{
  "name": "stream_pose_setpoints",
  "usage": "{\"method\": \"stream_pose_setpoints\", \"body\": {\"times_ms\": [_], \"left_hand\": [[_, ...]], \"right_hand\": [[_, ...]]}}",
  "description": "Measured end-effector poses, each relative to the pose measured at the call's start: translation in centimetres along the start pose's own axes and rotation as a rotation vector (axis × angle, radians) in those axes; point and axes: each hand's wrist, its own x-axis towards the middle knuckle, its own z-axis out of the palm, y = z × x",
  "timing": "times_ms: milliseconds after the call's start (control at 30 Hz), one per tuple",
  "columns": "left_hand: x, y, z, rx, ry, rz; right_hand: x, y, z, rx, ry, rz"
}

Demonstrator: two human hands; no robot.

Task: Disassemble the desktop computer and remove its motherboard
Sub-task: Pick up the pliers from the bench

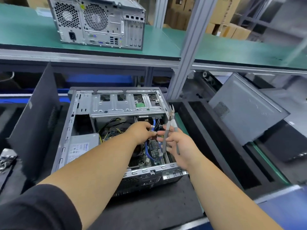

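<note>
- The open computer (116,130) lies on its side in the middle of the frame, on a dark mat (149,208).
- Its green board (153,153) sits inside, low and to the right in the case, partly hidden by the hands.
- The left hand (141,131) reaches into the case. Its fingers are curled and pinch a blue cable (147,151) near a small white tag.
- The right hand (178,145) is just beside the left one, over the right edge of the case. It holds grey cutters (170,130), fingers wrapped round the handles, tips pointing up.
- A silver box with a label (81,146) sits in the lower left part of the case.
- A metal tray with holes (126,103) covers the top part of the case.
- A dark side cover (36,123) leans up at the left of the frame.
- A grey cover (245,110) lies tilted at the right.
- Another computer (98,22) stands on the green shelf (25,30) at the upper left, its back facing us.
</note>
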Motion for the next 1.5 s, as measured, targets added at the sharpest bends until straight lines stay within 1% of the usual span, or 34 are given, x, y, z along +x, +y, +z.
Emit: {"method": "stream_pose_setpoints", "body": {"times_ms": [67,200,300,400,500,600,700,800,1033,1167,1500], "left_hand": [[-0.2,-0.1,-0.4,-0.05,0.001,0.013],[-0.8,-0.2,-1.3,-0.081,-0.045,0.065],[-1.0,0.0,-1.5,-0.093,-0.036,0.067],[-1.2,0.3,-1.4,-0.239,-0.01,0.023],[-1.4,0.5,-1.8,-0.291,-0.025,0.024],[-1.6,1.0,-2.2,-0.347,-0.005,0.04],[-1.9,1.2,-2.4,-0.328,0.039,0.05],[-2.1,1.2,-2.3,-0.299,0.048,0.075],[-2.2,1.2,-2.2,-0.285,0.125,0.141],[-2.3,1.2,-2.2,-0.313,0.126,0.15],[-2.2,1.2,-2.1,-0.212,0.152,0.197]], "right_hand": [[0.1,0.0,0.0,-0.029,0.017,0.027],[0.4,0.2,-0.1,-0.042,0.023,0.08],[0.5,-0.4,-0.3,0.03,-0.023,0.162],[0.4,-1.3,-0.8,0.097,-0.069,0.253],[0.1,-2.2,-1.2,0.021,-0.134,0.303],[-0.2,-2.6,-1.5,-0.053,-0.182,0.349],[-0.4,-3.0,-1.7,-0.107,-0.184,0.38],[-0.4,-3.3,-1.9,-0.142,-0.188,0.416],[-0.3,-3.6,-1.6,-0.272,-0.238,0.493],[0.0,-3.4,-1.5,-0.29,-0.227,0.497],[0.1,-3.3,-1.4,-0.293,-0.2,0.508]]}}
